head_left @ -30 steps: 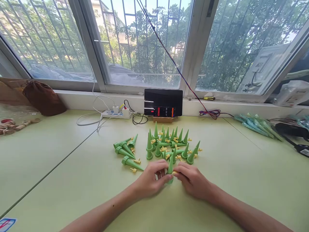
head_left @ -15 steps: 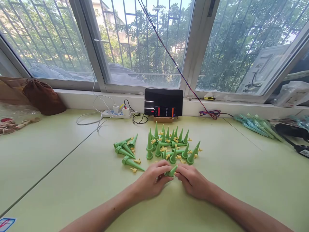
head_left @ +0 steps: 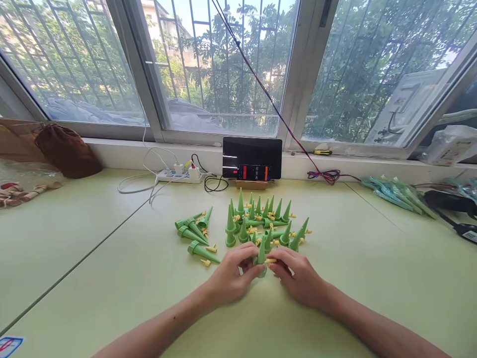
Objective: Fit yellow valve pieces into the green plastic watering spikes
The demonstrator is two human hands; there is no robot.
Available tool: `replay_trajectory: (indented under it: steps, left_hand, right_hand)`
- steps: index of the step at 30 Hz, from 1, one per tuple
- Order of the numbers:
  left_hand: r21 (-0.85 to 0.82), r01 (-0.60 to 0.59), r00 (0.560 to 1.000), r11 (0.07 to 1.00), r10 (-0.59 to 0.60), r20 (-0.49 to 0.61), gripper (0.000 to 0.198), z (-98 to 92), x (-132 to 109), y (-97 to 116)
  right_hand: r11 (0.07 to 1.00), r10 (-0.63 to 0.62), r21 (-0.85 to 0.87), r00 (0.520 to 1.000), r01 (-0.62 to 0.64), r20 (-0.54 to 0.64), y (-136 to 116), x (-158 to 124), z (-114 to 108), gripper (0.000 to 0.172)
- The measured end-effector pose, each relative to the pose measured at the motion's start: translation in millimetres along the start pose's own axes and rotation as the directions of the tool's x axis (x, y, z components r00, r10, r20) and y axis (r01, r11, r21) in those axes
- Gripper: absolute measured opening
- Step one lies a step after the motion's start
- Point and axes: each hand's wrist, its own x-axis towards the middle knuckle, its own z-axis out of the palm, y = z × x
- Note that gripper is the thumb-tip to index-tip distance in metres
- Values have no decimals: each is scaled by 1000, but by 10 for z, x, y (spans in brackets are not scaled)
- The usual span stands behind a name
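My left hand (head_left: 240,271) pinches a green plastic spike (head_left: 261,254), a hollow cone with a wider collar, its tip pointing up. Close on its right, my right hand (head_left: 298,273) grips a small yellow nozzle (head_left: 271,260) between thumb and fingers, its end at the side of the spike. Whether the two parts touch or are joined, I cannot tell. Just beyond my hands stands a cluster of green spikes (head_left: 230,231), some upright and some lying, with yellow nozzles among them. Left of my hands lie several loose green spikes (head_left: 203,251) and yellow nozzles (head_left: 205,263).
A phone (head_left: 254,172) leans against a black tablet (head_left: 253,149) at the back of the table. Left of it sits a white power strip (head_left: 181,177) with cables. A brown pouch (head_left: 67,151) is at far left, and plastic-wrapped bundles (head_left: 398,196) lie at right.
The spike in my left hand has turned from leaning right to nearly upright. The yellow nozzle in my right hand now shows plainly beside it.
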Motion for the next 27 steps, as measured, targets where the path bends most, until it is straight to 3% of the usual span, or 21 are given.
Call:
replay_trajectory:
  steps: [5, 8, 15, 27]
  left_hand:
    - [-283, 170, 985, 944, -158, 64, 37, -7, 5, -64]
    - [-371, 218, 976, 903, -194, 101, 38, -14, 6, -93]
    - [-394, 244, 969, 886, -212, 124, 39, -16, 12, -90]
    - [-306, 227, 972, 925, -197, 129, 36, -8, 10, -49]
  right_hand:
    - [999, 11, 39, 1000, -10, -25, 11, -32, 10, 16]
    - [999, -5, 52, 999, 7, -35, 16, -34, 14, 15]
    - [997, -74, 9, 995, 75, -72, 15, -19, 10, 14]
    - [992, -126, 14, 992, 126, -11, 54, -38, 11, 20]
